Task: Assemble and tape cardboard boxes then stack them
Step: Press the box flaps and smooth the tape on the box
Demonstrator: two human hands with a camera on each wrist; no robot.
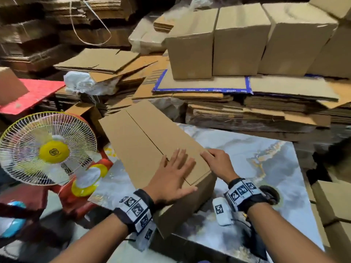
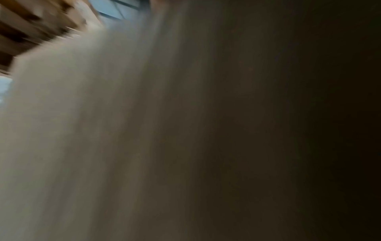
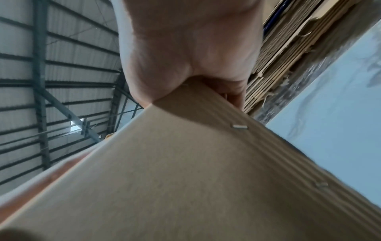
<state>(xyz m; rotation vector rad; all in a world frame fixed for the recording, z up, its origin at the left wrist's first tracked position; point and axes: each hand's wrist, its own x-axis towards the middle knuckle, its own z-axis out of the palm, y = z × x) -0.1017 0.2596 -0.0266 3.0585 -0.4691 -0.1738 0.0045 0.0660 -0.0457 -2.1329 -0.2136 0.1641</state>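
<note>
1. The cardboard box (image 1: 152,141) lies mid-frame on the marbled table (image 1: 266,168), flaps folded shut, seam untaped.
2. It looks light and stiff but hollow, so it probably buckles if pressed mid-panel; best held at edges and corners.
3. Left hand (image 1: 174,173) lies flat, fingers spread, across the seam.
4. Right hand (image 1: 218,162) curls over the box's right edge, gripping it.
5. Finished boxes (image 1: 241,40) stand at upper right.
</note>
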